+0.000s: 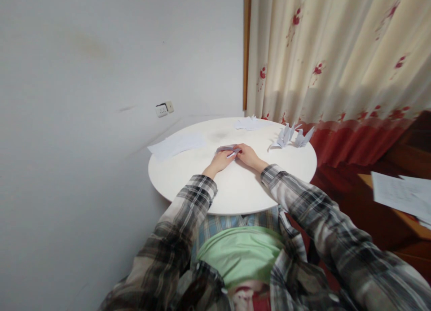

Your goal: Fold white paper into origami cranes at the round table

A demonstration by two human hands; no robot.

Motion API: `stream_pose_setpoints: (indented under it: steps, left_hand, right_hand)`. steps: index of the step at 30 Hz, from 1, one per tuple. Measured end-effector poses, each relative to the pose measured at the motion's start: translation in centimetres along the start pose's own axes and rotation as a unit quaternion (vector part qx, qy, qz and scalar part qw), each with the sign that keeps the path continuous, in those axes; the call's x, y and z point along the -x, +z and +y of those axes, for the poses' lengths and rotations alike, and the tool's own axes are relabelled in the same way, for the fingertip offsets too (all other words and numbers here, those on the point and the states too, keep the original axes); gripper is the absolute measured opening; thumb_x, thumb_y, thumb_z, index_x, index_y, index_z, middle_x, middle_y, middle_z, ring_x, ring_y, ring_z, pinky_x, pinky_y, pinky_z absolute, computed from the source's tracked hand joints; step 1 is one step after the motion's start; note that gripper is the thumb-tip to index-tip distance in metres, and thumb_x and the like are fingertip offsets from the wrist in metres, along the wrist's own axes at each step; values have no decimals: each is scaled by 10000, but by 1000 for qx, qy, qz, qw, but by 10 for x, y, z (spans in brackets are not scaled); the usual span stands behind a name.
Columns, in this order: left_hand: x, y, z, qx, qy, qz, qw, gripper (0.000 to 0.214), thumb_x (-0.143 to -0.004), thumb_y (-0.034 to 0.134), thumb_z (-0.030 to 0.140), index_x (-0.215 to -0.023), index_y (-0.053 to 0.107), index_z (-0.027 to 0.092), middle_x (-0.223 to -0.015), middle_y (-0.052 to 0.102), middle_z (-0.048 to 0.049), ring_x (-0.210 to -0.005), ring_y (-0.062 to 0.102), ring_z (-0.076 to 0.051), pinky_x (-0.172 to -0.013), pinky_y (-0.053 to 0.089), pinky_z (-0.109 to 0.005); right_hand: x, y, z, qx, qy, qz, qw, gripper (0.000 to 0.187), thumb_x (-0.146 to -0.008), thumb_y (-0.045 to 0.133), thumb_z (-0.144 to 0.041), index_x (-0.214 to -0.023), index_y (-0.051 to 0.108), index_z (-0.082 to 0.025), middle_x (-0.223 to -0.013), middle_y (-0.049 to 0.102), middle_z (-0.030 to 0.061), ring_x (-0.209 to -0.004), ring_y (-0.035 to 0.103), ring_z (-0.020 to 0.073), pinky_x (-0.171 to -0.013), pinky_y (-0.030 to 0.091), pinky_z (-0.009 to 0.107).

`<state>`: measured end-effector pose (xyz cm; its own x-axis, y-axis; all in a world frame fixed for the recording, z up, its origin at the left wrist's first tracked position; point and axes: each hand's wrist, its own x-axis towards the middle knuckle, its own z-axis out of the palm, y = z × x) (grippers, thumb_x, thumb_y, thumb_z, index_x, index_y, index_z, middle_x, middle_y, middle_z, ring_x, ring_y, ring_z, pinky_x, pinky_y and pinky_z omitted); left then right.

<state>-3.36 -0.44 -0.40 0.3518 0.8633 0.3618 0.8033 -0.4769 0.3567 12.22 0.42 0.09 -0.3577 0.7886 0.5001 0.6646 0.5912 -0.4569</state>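
A small folded piece of pale paper (227, 148) lies near the middle of the round white table (188, 185). My left hand (220, 160) pinches its near edge with closed fingers. My right hand (246, 155) presses on its right end, fingers closed on the paper. Both forearms wear plaid sleeves and reach out over the table.
Two folded paper cranes (292, 137) stand at the table's right side. A flat sheet of paper (177, 145) lies at the left, and crumpled paper (248, 123) at the far edge. More sheets (400, 194) rest on a wooden surface at right. A wall and a curtain stand behind.
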Motion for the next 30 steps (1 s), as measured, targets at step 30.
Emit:
stream_pose_setpoints:
  steps: [30]
  left_hand:
    - [5, -4, 6, 3, -52, -8, 999, 416, -871, 414, 431, -1150, 626, 208, -1159, 645, -42, -1095, 570, -201, -983, 393, -303]
  right_hand:
    - [-1, 1, 3, 3, -6, -3, 1000, 333, -725, 454, -51, -965, 654, -167, -1006, 645, 62, -934, 567, 166, -878, 425, 281]
